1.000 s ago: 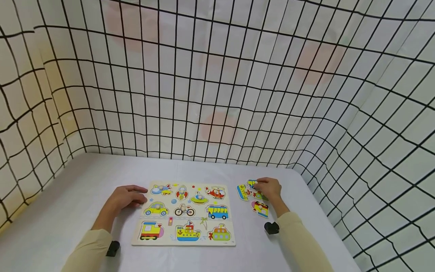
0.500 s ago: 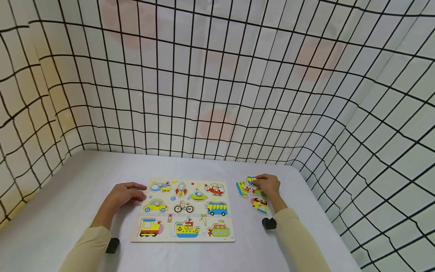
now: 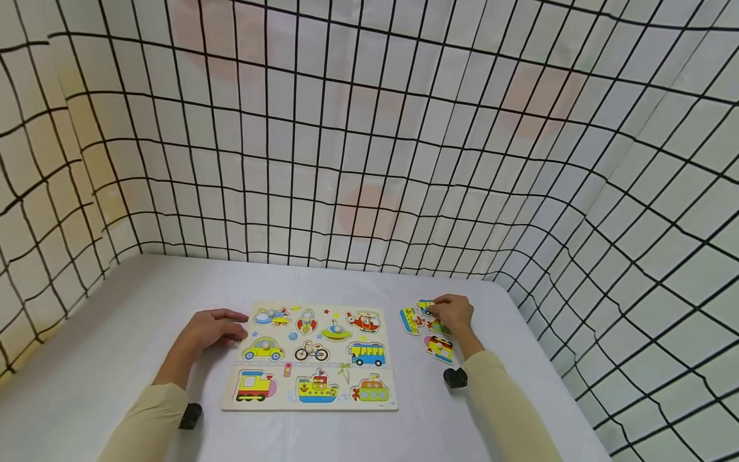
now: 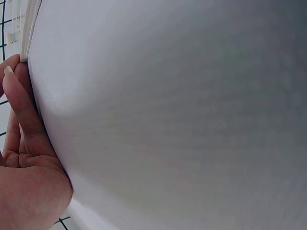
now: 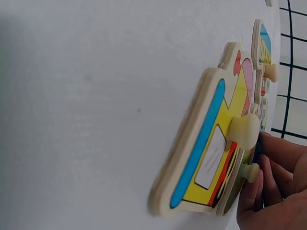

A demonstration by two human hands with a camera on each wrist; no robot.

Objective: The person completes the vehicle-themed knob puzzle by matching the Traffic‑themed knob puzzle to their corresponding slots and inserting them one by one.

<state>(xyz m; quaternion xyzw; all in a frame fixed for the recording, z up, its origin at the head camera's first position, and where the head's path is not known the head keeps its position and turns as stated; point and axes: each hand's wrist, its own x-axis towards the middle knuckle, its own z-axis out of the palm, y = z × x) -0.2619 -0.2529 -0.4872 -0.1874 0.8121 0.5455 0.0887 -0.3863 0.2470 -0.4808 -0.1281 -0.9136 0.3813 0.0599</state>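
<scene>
A wooden puzzle board (image 3: pixel 231 391) printed with vehicles lies flat on the white table. My left hand (image 3: pixel 212 330) rests at its left edge, fingers loosely bent and fingertips at the rim. In the left wrist view, that hand (image 4: pixel 29 129) lies low on the cloth. Right of the board, my right hand (image 3: pixel 456 312) pinches the bus piece (image 3: pixel 424 307), largely covered by the fingers in the right wrist view. Close around it lie the ship piece (image 3: pixel 410 321), the submarine piece (image 3: pixel 440 328), partly hidden by the hand, and the train piece (image 5: pixel 206 148) with its round knob.
Knobbed pieces such as the car (image 3: pixel 263 348) and bicycle (image 3: pixel 312 351) sit in the board. Black netting (image 3: pixel 369 160) over white sheeting rises behind and beside the table (image 3: pixel 323 436). A small black device (image 3: pixel 455 377) is at the right wrist.
The head view has shifted slightly, moving the whole scene a little up and left. Both hands keep their places, and the pieces lie as before.
</scene>
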